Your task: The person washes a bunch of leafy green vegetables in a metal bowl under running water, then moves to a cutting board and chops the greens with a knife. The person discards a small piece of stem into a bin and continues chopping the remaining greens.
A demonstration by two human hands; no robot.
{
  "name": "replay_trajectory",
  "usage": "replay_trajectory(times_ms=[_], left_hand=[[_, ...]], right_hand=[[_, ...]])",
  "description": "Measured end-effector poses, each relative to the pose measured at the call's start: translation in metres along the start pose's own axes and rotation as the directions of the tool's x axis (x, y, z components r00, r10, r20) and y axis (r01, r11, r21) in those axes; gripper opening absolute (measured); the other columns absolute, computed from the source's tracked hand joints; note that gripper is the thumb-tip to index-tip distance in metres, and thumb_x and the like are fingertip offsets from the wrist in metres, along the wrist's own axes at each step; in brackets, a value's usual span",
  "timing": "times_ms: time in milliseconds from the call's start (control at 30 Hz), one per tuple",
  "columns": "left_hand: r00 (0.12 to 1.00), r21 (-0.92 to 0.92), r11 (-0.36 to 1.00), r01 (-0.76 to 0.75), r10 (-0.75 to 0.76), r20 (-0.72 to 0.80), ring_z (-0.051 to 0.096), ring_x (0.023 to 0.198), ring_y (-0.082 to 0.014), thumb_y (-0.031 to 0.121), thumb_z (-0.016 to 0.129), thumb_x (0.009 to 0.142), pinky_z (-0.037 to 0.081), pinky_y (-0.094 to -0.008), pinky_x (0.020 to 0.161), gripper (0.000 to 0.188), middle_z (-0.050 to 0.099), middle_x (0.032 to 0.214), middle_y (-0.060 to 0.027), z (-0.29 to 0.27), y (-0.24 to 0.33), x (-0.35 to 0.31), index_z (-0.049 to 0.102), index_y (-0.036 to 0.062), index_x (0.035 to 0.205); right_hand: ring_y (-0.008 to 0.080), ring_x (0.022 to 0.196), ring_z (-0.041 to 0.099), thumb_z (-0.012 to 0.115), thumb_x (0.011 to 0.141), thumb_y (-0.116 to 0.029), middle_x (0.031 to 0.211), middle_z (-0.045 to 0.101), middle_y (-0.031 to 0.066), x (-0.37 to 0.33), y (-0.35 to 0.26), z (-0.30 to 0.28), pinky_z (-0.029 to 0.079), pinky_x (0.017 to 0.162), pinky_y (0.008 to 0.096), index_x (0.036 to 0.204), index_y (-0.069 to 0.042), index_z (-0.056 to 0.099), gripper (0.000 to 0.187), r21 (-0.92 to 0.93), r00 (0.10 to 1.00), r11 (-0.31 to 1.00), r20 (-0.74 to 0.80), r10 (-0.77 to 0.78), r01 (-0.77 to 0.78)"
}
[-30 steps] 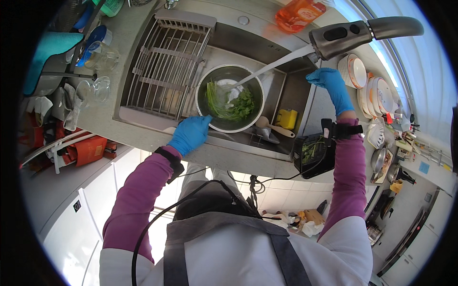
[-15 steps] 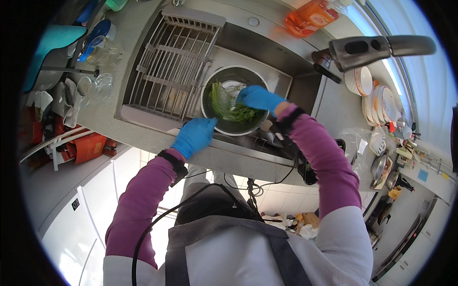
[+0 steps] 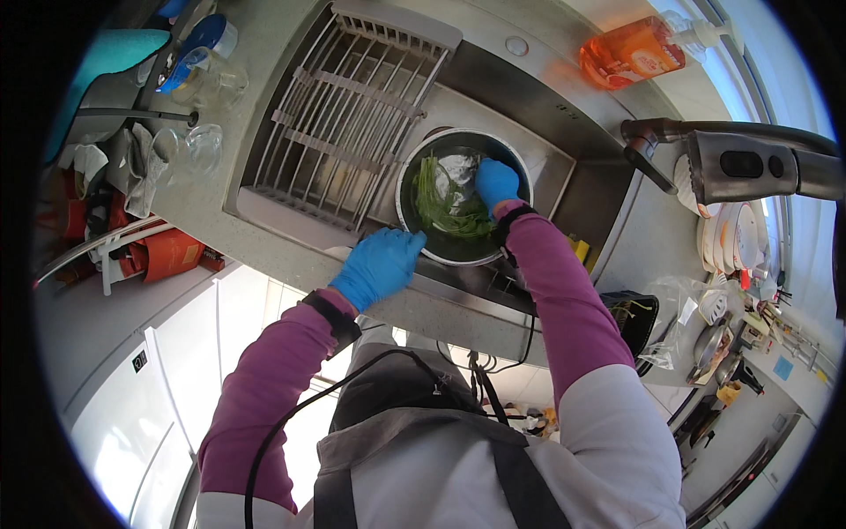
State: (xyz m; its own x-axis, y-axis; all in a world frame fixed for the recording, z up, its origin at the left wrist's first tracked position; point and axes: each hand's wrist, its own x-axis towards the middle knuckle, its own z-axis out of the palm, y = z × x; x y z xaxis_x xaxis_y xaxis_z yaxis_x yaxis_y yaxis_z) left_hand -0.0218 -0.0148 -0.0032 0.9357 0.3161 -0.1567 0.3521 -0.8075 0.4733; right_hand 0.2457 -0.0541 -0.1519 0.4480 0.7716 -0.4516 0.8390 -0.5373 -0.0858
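A round metal pot (image 3: 526, 167) sits in the sink with water in it. Long green leafy stems (image 3: 432, 198) lie in the water, bunched toward the pot's left and near side. My left hand (image 3: 379, 267), in a blue glove, is closed on the pot's near-left rim. Inside the pot, at its right side, is my right hand (image 3: 497, 182), also gloved in blue. Its fingers point down and are mostly hidden, so I cannot see whether they hold any stems.
A slatted drying rack (image 3: 344, 115) spans the left of the sink (image 3: 493, 84). The dark faucet (image 3: 740, 163) reaches in from the right. An orange soap bottle (image 3: 630, 55) stands behind the sink. Stacked bowls (image 3: 736, 234) are on the right counter, glass jars (image 3: 211, 84) on the left.
My right hand has moved from over the stems to the pot's right side and sits lower. The stems have shifted in the water. My left hand stays at the rim; the view has shifted.
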Motion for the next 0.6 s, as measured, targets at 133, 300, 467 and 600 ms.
replay_trajectory(times_ms=[133,300,467,600], left_hand=[[1.0,-0.015,1.0,0.002,-0.002,0.004,0.057,0.072,-0.0267,0.008,0.054,0.076,0.048,-0.0388,0.066,0.035,0.057,0.076,-0.0104,-0.002,0.0,0.0,0.055,0.007,0.111],[1.0,0.024,1.0,-0.019,0.02,-0.025,0.057,0.071,-0.0266,0.008,0.054,0.076,0.048,-0.0385,0.066,0.034,0.057,0.077,-0.01,0.001,-0.001,0.001,0.055,0.0068,0.11],[0.999,0.026,0.999,-0.029,0.03,-0.012,0.057,0.071,-0.0256,0.007,0.054,0.075,0.048,-0.0374,0.065,0.035,0.057,0.079,-0.0086,0.004,-0.003,0.0,0.055,0.0065,0.11],[0.999,0.02,0.999,-0.032,0.032,-0.009,0.057,0.072,-0.0257,0.008,0.055,0.075,0.048,-0.0374,0.066,0.035,0.057,0.079,-0.0084,0.005,-0.003,0.0,0.055,0.0064,0.11]], right_hand=[[0.0381,0.078,0.063,0.056,0.082,-0.021,0.084,0.065,0.0199,0.003,0.008,-0.005,0.051,0.068,0.0457,0.092,-0.003,0.061,0.022,0.088,0.998,0.995,-0.053,-0.032,0.037],[0.0388,0.081,0.062,0.06,0.08,-0.023,0.089,0.063,0.0225,-0.007,-0.031,-0.01,0.049,0.073,0.0475,0.096,-0.002,0.057,0.026,0.315,0.981,0.947,-0.193,-0.002,0.064],[0.0377,0.093,0.054,0.066,0.074,-0.02,0.102,0.053,0.0208,-0.024,-0.074,-0.001,0.047,0.078,0.0454,0.1,-0.001,0.054,0.035,0.32,0.903,0.874,-0.349,-0.25,0.366],[0.0381,0.103,0.049,0.067,0.072,-0.021,0.114,0.049,0.0176,-0.023,-0.078,0.014,0.046,0.081,0.0456,0.106,-0.006,0.055,0.039,0.17,0.858,0.842,-0.143,-0.493,0.512]])
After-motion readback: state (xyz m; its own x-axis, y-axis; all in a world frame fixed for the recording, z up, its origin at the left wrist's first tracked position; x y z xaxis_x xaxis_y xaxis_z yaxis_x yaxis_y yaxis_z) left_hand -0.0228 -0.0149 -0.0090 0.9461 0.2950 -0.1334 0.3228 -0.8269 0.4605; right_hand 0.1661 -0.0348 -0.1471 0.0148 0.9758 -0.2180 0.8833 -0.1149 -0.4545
